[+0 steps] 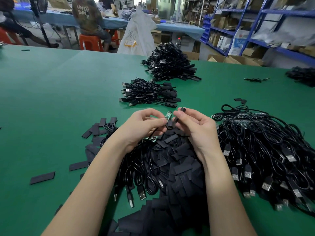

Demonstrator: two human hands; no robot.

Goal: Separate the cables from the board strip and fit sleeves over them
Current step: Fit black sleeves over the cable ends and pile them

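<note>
The left hand (144,123) pinched a small green board (167,115) between thumb and fingertips, its free end tipped up and away, probably so the end stood clear to take a sleeve. A thin black cable (154,132) ran from under that hand toward the near pile. The right hand (192,124) pinched a black sleeve (182,109) at its far fingertips, just right of the board, and seemed to hold another dark piece lower down; I could not tell whether the sleeve's mouth had met the board yet.

The board looked narrow and green with tiny parts on its face; the sleeve was short, flat and matt black.

Under both wrists lay a heap of loose sleeves (179,150) mixed with cables, close for quick picking. To the right sat a tangle of cables on board strips (242,119). Farther off on the green table (51,99), two stacks of sleeved cables (150,93) lay apart, likely finished work.
</note>
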